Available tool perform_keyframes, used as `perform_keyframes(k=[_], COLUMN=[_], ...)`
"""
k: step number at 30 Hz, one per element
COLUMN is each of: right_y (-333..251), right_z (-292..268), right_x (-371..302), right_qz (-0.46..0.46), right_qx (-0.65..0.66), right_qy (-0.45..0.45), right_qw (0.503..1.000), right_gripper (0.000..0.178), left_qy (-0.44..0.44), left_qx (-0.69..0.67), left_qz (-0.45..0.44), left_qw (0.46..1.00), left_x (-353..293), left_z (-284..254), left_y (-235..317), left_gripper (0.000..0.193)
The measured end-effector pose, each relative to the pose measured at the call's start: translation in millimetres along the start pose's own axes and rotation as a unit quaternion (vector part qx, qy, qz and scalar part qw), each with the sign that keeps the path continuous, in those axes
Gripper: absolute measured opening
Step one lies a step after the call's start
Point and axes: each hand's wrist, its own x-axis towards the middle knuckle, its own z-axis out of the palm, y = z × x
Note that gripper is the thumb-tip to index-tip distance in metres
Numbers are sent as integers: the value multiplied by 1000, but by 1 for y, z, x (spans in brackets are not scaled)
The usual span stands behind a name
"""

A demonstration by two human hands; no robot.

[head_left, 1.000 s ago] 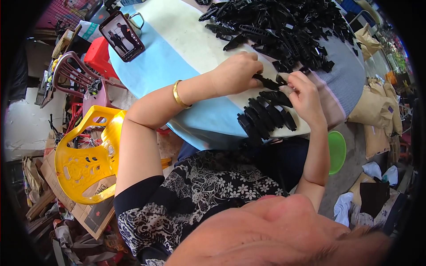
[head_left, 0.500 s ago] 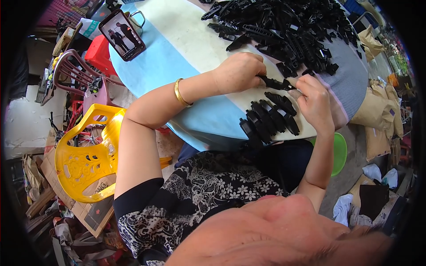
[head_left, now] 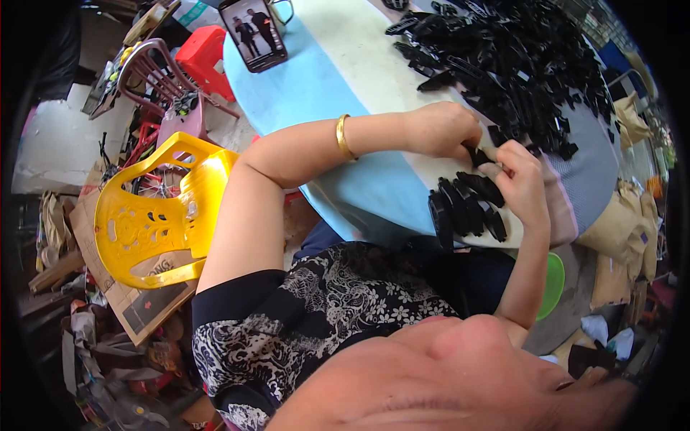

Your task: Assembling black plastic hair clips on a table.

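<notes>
Between my two hands is a long black plastic part (head_left: 475,155), mostly covered by the fingers. My left hand (head_left: 443,131), with a gold bangle on its wrist, is closed around the part's left end. At the right end, the thumb and fingers of my right hand (head_left: 520,178) pinch it. Just below the hands, a row of similar black plastic parts (head_left: 463,207) lies side by side near the table's front edge. Beyond the hands spreads a big heap of loose black plastic parts (head_left: 514,68).
A striped cloth covers the round table (head_left: 316,86). At its far left a phone (head_left: 253,32) leans against a mug. A yellow plastic chair (head_left: 147,223) stands left of me, with a red stool (head_left: 206,61) behind. A green basin (head_left: 552,287) and brown sacks (head_left: 611,230) are on the right.
My hands have drawn closer together, and less of the black part shows between them. The whole view has shifted, so the table and chair sit farther right in the picture.
</notes>
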Motion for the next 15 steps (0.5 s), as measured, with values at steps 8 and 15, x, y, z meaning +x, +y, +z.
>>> perform_keyframes(k=[8, 15], right_y=[12, 1], right_z=[12, 7], right_x=[8, 2], right_qz=[34, -35], right_qx=[-203, -256], right_qy=[68, 103], right_qw=[976, 960], right_gripper=[25, 20], left_qy=[235, 221], left_qx=[221, 230], left_qz=[52, 76], left_qw=[945, 945], left_x=[28, 32], left_z=[15, 18], left_y=[-40, -43], left_gripper=[31, 18])
